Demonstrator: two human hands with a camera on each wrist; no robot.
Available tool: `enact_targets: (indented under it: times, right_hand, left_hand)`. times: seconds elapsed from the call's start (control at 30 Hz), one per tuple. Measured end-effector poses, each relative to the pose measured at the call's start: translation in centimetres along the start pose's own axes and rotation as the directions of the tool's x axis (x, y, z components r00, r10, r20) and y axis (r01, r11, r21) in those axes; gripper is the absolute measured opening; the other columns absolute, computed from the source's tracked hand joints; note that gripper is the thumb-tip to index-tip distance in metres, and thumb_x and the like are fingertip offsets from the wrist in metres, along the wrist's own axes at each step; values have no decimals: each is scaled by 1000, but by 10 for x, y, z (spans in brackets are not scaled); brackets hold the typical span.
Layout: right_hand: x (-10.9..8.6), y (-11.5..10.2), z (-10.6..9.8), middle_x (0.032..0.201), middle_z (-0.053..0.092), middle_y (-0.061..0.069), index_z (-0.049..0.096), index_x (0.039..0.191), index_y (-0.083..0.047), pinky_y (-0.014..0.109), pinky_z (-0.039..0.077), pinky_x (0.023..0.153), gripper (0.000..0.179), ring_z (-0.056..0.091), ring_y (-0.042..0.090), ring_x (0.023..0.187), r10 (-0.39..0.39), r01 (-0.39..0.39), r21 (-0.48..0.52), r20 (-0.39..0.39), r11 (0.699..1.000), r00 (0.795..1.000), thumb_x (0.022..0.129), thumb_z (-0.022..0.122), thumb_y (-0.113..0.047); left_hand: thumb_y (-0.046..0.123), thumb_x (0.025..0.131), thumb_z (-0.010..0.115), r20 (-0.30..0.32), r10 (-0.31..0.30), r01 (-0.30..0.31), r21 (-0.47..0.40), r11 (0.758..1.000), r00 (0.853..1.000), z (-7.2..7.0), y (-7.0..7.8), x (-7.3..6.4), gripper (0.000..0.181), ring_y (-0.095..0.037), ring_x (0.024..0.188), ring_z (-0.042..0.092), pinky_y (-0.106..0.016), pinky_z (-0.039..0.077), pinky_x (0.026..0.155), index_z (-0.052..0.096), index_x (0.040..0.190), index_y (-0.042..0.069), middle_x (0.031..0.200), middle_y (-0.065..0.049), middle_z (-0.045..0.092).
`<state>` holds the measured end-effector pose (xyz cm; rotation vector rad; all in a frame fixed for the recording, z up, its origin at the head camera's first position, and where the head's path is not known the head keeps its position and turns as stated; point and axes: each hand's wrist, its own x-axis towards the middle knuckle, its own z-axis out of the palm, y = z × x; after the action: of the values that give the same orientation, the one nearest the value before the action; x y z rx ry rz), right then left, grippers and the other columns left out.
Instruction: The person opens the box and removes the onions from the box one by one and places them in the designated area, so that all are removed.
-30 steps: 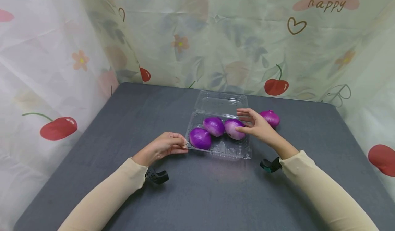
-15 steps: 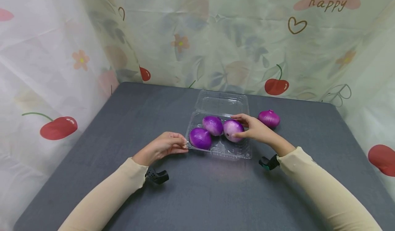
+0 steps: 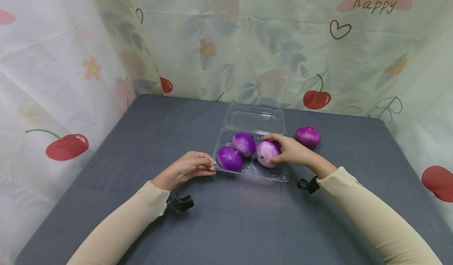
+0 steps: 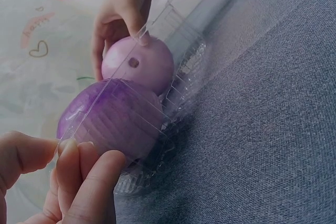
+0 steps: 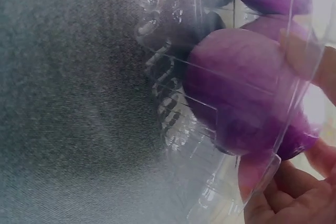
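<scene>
A clear plastic clamshell container (image 3: 253, 170) lies on the dark grey table with three purple onions inside. My left hand (image 3: 189, 166) pinches its front left corner between thumb and fingers. With thumb and fingers around it, my right hand (image 3: 295, 151) holds the onion (image 3: 267, 154) on the container's right side, its root spot facing me. Beside that sit the middle onion (image 3: 244, 144) and the left onion (image 3: 230, 159). In the right wrist view, the held onion (image 5: 236, 87) shows through the clear wall, partly covered by my fingers.
The container's lid (image 3: 254, 118) lies folded back behind it. A fourth red onion (image 3: 308, 136) rests on the table (image 3: 226, 225), right of the container and behind my right hand. A patterned curtain (image 3: 247, 41) hangs along the table's back and sides.
My right hand has closed around the right onion and turned it, so its root spot now faces forward; the onion has shifted slightly toward me. My left hand has stayed at the corner.
</scene>
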<state>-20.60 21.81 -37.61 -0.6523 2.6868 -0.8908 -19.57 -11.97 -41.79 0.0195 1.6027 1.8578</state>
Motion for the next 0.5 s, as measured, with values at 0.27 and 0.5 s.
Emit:
enact_targets:
  times: [0.27,0.5]
  right_hand:
    - [-6,1,-6,133,54,16,47,139,-10,49,54,95,69,53,32,117,0,5,144,-41,990,999,78,78,-9]
    - [-13,-3,-17,135,49,14,45,141,-15,42,57,87,70,47,33,119,32,-10,250,-88,968,996,80,79,-13]
  left_hand:
    - [-4,92,54,2,5,-5,-4,1000,1000,0,0,-1,15,-14,73,68,-35,61,84,63,83,3,76,-7,67]
    - [-4,92,54,-5,-2,2,1,1000,1000,1,1,-1,14,-14,74,68,-37,59,87,62,84,3,77,-7,67]
